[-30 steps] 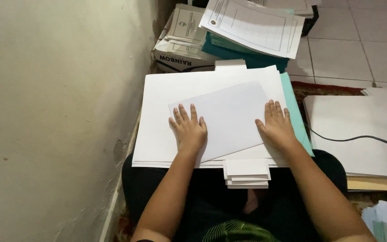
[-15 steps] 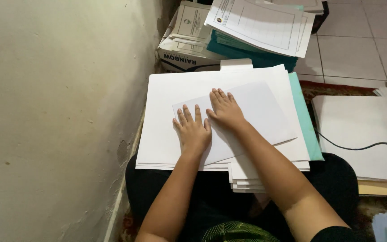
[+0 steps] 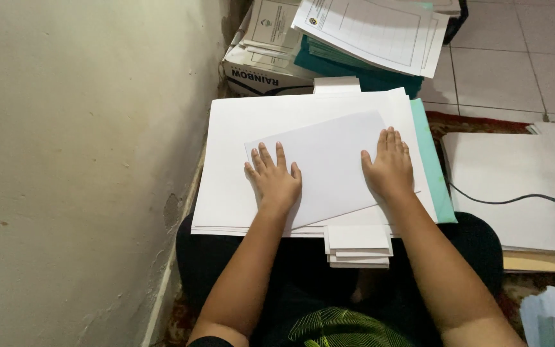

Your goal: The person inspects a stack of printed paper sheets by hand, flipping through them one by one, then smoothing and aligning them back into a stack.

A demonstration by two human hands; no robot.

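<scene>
Both hands lie spread flat on the folded white sheet (image 3: pixel 329 170), pinching nothing: left hand (image 3: pixel 276 183) at its lower-left end, right hand (image 3: pixel 390 168) at its right end; long axis tilts up-right across the frame.

Left hand (image 3: pixel 275 182) and right hand (image 3: pixel 390 168) press flat (palms down) on a white folded sheet (image 3: pixel 329 164) atop a paper stack (image 3: pixel 232 173).
</scene>
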